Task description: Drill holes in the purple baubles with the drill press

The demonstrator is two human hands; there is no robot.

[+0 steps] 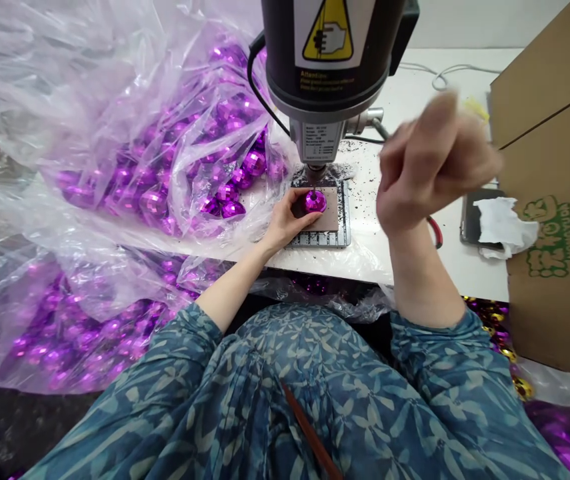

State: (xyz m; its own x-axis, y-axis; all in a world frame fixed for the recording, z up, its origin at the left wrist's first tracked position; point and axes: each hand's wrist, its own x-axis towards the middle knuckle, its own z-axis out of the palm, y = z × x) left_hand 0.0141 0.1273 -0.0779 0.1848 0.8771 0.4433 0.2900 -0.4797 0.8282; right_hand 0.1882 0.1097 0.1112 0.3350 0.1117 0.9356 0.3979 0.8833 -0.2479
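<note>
The left hand grips a faceted purple ball between thumb and fingers; the ball rests on a brown board beneath the drill head, whose top is cut off by the frame edge; the bit's contact point is too small to make out. The right hand is raised and curled, blurred; a metal lever runs toward it, but whether the hand grips it cannot be told; a red-handled tool is partly hidden by the right forearm; plastic film veils further purple balls.
</note>
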